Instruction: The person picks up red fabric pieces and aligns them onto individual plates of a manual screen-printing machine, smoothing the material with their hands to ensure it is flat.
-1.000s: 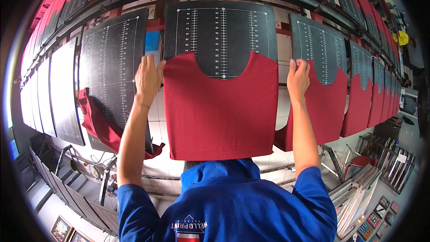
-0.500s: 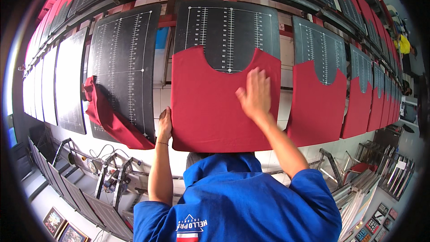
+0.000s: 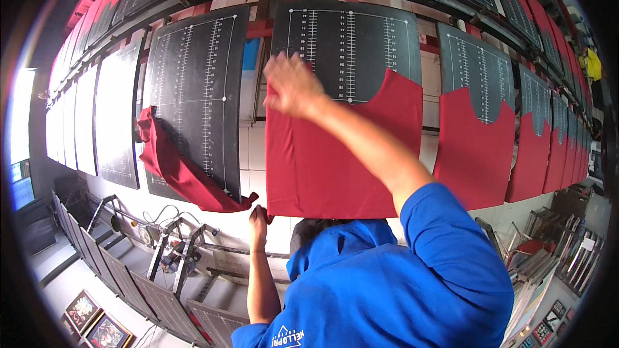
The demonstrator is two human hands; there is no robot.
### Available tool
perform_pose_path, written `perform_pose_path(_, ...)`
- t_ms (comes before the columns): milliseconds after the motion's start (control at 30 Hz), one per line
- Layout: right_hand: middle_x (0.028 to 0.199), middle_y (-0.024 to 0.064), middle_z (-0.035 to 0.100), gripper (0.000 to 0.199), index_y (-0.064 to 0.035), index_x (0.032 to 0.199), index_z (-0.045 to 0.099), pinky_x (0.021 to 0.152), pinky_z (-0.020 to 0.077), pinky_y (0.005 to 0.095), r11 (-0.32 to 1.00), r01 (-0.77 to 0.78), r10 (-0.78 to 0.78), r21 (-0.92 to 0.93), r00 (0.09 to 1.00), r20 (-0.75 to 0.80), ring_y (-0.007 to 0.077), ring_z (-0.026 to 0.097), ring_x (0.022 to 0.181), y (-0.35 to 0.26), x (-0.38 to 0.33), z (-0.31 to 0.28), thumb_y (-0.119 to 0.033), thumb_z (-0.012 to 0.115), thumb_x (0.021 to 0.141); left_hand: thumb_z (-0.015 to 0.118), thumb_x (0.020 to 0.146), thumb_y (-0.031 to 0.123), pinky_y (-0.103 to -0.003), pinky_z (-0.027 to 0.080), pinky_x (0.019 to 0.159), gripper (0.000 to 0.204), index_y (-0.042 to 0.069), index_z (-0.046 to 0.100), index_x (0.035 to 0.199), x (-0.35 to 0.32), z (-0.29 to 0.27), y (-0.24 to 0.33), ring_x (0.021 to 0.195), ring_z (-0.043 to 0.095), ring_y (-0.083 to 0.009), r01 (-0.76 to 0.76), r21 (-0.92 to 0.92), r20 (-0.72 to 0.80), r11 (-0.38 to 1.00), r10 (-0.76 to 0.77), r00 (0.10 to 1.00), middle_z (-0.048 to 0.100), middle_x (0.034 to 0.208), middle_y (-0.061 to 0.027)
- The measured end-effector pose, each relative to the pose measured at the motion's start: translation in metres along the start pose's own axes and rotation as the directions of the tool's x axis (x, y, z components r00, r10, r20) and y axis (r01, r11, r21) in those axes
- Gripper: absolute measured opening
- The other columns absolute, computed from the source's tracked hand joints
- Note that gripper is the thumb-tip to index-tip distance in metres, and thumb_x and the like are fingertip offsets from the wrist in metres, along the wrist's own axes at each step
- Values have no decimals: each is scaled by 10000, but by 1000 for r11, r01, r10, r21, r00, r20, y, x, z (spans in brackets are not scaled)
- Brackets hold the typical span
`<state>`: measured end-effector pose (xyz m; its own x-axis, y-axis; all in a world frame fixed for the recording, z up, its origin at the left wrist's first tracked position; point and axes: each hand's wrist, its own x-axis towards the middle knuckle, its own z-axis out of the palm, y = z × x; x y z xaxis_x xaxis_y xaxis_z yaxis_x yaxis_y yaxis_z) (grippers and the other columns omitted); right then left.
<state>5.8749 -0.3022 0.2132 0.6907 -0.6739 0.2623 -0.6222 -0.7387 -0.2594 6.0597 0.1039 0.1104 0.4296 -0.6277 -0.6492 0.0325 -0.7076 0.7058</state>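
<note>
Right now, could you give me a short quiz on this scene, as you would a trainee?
1. True or false: the right hand is at the upper left corner of the red shirt.
2. Where is the left hand? A) at the shirt's lower left corner B) at its neckline C) on the next board to the right
3. Fill in: the board under the shirt is ____ in colour.
Key: 1 true; 2 A; 3 black.

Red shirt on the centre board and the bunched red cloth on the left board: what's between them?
Head view: white tiled wall between red shirt and bunched red cloth; left hand grips the shirt's lower corner there.
</note>
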Motion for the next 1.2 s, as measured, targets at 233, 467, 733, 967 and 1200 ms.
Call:
perform_pose_path(233, 1623, 82, 334, 872, -114, 1549, 372, 1248, 183, 511, 735, 278, -505, 618, 832, 227, 309, 277, 1511, -114, -255, -5, -649, 551, 884, 443, 1065, 480, -272, 376, 465, 446, 117, 494, 811, -142, -57, -144, 525, 479, -119, 322, -318, -98, 892, -369, 924, 471, 624, 1)
perform_pose_path(467, 1623, 176, 298, 781, -50, 1547, 338, 1237, 144, 545, 991, -60, 86, -117, 968, 234, 395, 232, 1509, 178, -176, -103, -595, 413, 993, 550, 1025, 442, -312, 450, 516, 436, 51, 610, 843, -225, -57, -165, 615, 588, -145, 375, 106, 41, 921, -380, 924, 623, 707, -65)
perform_pose_path(733, 1603, 199, 322, 812, 6, 1523, 363, 1227, 147, 572, 990, -139, 127, 2, 909, 397, 394, 241, 1507, 25, -308, -119, -570, 467, 961, 544, 1040, 327, -315, 553, 646, 354, -14, 633, 1079, -137, -79, -61, 791, 683, -191, 111, 100, -190, 989, -90, 978, 699, 922, -115)
perform_pose_path(967, 1645, 161, 257, 836, -18, 1551, 333, 1227, 128, 586, 982, -170, 188, -84, 937, 294, 358, 176, 1538, -152, -274, -27, -626, 421, 984, 590, 1007, 216, -355, 535, 761, 260, 12, 635, 1160, -28, -155, 37, 816, 673, -242, -147, 393, -509, 908, 348, 787, 686, 1040, -152)
perform_pose_path(1200, 1621, 188, 279, 910, -63, 1569, 294, 1195, 217, 592, 935, -113, 84, 335, 991, 101, 389, 273, 1495, -258, -111, 45, -679, 504, 933, 659, 969, 241, -393, 498, 701, 263, -19, 620, 964, 85, -217, 128, 758, 624, -277, -329, 427, -357, 843, 491, 795, 637, 828, -186)
